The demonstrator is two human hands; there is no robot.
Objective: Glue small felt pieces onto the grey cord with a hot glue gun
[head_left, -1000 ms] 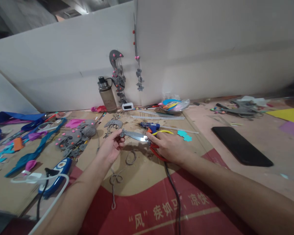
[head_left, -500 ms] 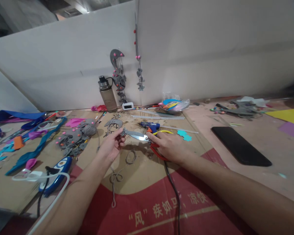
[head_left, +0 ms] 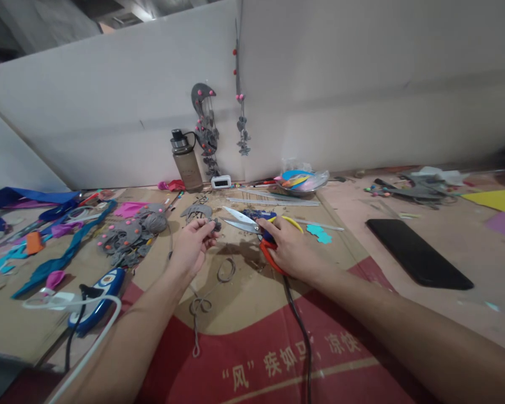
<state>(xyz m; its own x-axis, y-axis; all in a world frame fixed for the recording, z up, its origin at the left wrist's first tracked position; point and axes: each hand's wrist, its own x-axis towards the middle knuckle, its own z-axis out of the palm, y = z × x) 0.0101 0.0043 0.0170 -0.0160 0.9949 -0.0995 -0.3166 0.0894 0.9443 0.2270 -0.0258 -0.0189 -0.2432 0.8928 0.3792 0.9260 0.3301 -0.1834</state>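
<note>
My left hand pinches a small grey felt piece above the cardboard sheet. A grey cord trails down from near that hand and lies looped on the cardboard. My right hand grips scissors with red and yellow handles. Their blades are spread apart and point left toward the felt piece, a short gap away. A blue glue gun lies just behind the scissors, its black cable running toward me.
A heap of grey felt shapes with pink beads lies left, beside blue ribbons and a blue-white device. A water bottle and hanging felt ornaments stand at the white partition. A bowl of coloured scraps and a black slab lie right.
The scissor blades, closed and touching the felt piece earlier, have spread apart and pulled back slightly to the right. My left hand has kept hold of the grey piece.
</note>
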